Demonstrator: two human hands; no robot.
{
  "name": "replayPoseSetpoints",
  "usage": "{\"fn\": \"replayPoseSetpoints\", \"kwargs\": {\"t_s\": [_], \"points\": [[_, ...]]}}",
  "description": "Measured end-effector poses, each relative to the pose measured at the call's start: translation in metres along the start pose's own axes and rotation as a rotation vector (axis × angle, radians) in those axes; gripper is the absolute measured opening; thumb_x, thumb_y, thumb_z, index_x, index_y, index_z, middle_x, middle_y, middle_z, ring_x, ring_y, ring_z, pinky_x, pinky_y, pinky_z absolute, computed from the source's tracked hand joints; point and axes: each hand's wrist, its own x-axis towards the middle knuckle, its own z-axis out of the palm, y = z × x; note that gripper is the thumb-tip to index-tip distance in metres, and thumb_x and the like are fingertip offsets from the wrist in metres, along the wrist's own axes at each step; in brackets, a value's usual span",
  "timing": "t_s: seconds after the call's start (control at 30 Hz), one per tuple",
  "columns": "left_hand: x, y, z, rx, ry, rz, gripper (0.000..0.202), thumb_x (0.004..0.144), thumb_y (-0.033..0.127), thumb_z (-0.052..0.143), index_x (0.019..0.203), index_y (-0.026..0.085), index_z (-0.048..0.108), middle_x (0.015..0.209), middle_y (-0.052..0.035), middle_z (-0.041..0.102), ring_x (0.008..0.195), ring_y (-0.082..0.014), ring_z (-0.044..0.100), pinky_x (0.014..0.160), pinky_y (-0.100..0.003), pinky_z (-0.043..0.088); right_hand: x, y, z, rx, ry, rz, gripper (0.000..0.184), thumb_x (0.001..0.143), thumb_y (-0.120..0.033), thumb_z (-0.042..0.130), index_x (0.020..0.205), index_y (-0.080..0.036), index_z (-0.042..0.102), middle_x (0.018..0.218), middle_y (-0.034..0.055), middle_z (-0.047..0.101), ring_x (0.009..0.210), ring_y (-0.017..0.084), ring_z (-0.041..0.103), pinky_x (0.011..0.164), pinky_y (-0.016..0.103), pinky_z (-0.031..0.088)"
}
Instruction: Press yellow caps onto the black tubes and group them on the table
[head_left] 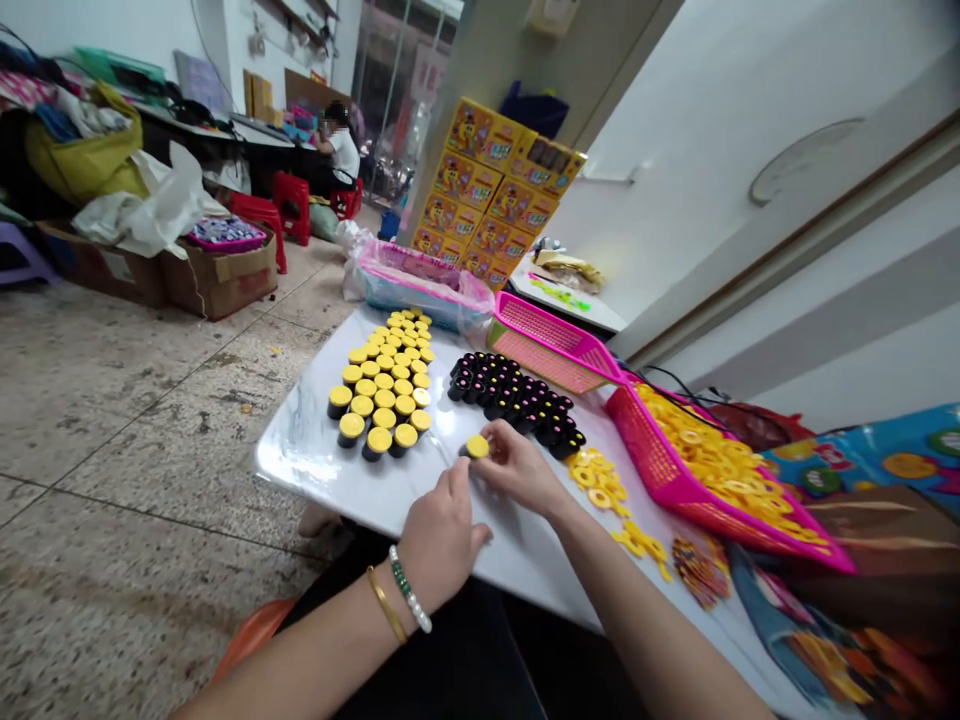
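My right hand [519, 470] is closed, its fingertips on the side of a small round black piece with a yellow top [477, 447]. My left hand [441, 530] is close by, its fingertips near the lower left of that piece and its thumb held apart; whether they touch it I cannot tell. Left of both hands stand rows of similar yellow-topped black pieces [384, 398]. Behind my right hand is a cluster of black pieces with pink and yellow dots [510, 388]. Loose yellow rings [598, 497] lie to the right of it on the white table [315, 440].
A pink basket of yellow rings [652, 470] stands at the right, another pink basket [559, 335] behind the black pieces. A plastic-lined basket [427, 285] sits at the table's far end, before stacked yellow boxes [480, 190]. A person [343, 155] sits far back.
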Motion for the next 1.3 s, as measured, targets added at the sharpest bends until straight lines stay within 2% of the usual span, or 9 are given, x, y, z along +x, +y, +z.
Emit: {"fn": "replayPoseSetpoints", "kwargs": {"t_s": [0.17,0.3,0.4,0.53,0.7,0.87,1.03,1.13,1.3], "points": [[0.0,-0.005,0.007,0.005,0.078,0.072,0.072,0.076,0.016,0.072,0.133,0.014,0.029,0.122,-0.0178,0.06,0.109,-0.0285,0.064,0.087,-0.04,0.055,0.064,-0.012,0.036,0.036,0.127,0.019,0.026,0.075,-0.03,0.065,0.095,-0.019,0.052,0.07,-0.0053,0.062,0.051,0.009,0.058,0.05,0.021,0.045],[0.0,-0.01,0.008,0.013,0.128,0.137,0.054,0.079,0.018,0.07,0.122,0.016,0.038,0.108,-0.0122,0.063,0.099,-0.0267,0.066,0.08,-0.039,0.057,0.059,-0.019,0.043,0.029,0.139,0.012,0.034,0.081,-0.029,0.064,0.112,-0.02,0.055,0.086,-0.0014,0.072,0.052,0.009,0.064,0.054,0.021,0.049],[0.001,-0.01,0.005,0.019,0.134,0.199,0.039,0.083,0.021,0.066,0.114,0.018,0.043,0.099,-0.0075,0.061,0.09,-0.0238,0.065,0.075,-0.037,0.056,0.024,-0.007,0.02,-0.082,0.188,0.003,0.018,0.08,-0.029,0.067,0.096,-0.021,0.066,0.083,-0.0014,0.073,0.061,0.011,0.067,0.064,0.023,0.051],[0.001,-0.007,0.001,0.052,0.118,0.243,0.025,0.087,0.025,0.063,0.106,0.019,0.047,0.09,-0.0039,0.058,0.08,-0.0206,0.063,0.069,-0.033,0.054,-0.025,0.028,-0.036,-0.297,0.372,0.04,0.012,0.083,-0.027,0.06,0.084,-0.02,0.069,0.085,0.0042,0.073,0.075,0.018,0.066,0.075,0.03,0.049],[0.001,-0.005,0.001,0.119,0.127,0.264,0.013,0.088,0.024,0.06,0.094,0.02,0.05,0.085,-0.0019,0.056,0.073,-0.0181,0.06,0.064,-0.03,0.05,-0.031,0.048,-0.079,-0.478,0.506,0.039,0.019,0.086,-0.028,0.054,0.084,-0.019,0.071,0.085,0.0076,0.072,0.081,0.022,0.065,0.078,0.034,0.046],[0.001,-0.004,0.001,0.156,0.14,0.284,0.009,0.09,0.024,0.056,0.085,0.021,0.05,0.081,-0.0012,0.055,0.069,-0.0164,0.058,0.062,-0.029,0.048,0.016,0.029,-0.057,-0.569,0.431,-0.056,0.019,0.089,-0.029,0.054,0.096,-0.021,0.07,0.101,0.0075,0.07,0.091,0.02,0.063,0.078,0.029,0.044],[0.002,-0.004,0.001,0.12,0.118,0.271,0.008,0.09,0.022,0.055,0.083,0.02,0.051,0.081,-0.0022,0.055,0.069,-0.0168,0.058,0.062,-0.029,0.049,0.057,0.021,-0.046,-0.637,0.294,-0.089,0.013,0.085,-0.02,0.057,0.089,-0.018,0.07,0.092,0.0092,0.07,0.081,0.02,0.062,0.067,0.027,0.04],[0.002,-0.004,0.0,0.02,0.143,0.216,0.018,0.09,0.027,0.057,0.104,0.018,0.051,0.085,-0.0022,0.055,0.062,-0.0145,0.055,0.063,-0.031,0.052,0.044,0.014,-0.051,-0.651,0.191,-0.121,0.01,0.084,-0.021,0.059,0.084,-0.02,0.07,0.089,0.0063,0.07,0.082,0.019,0.062,0.068,0.026,0.04],[0.004,-0.005,-0.002,-0.063,0.179,0.152,0.054,0.088,0.034,0.06,0.134,0.017,0.037,0.104,-0.0072,0.054,0.06,-0.012,0.053,0.065,-0.032,0.054,-0.033,-0.018,-0.037,-0.558,-0.044,-0.321,0.01,0.084,-0.022,0.06,0.088,-0.021,0.07,0.09,0.0047,0.067,0.075,0.017,0.062,0.067,0.026,0.045]]}}
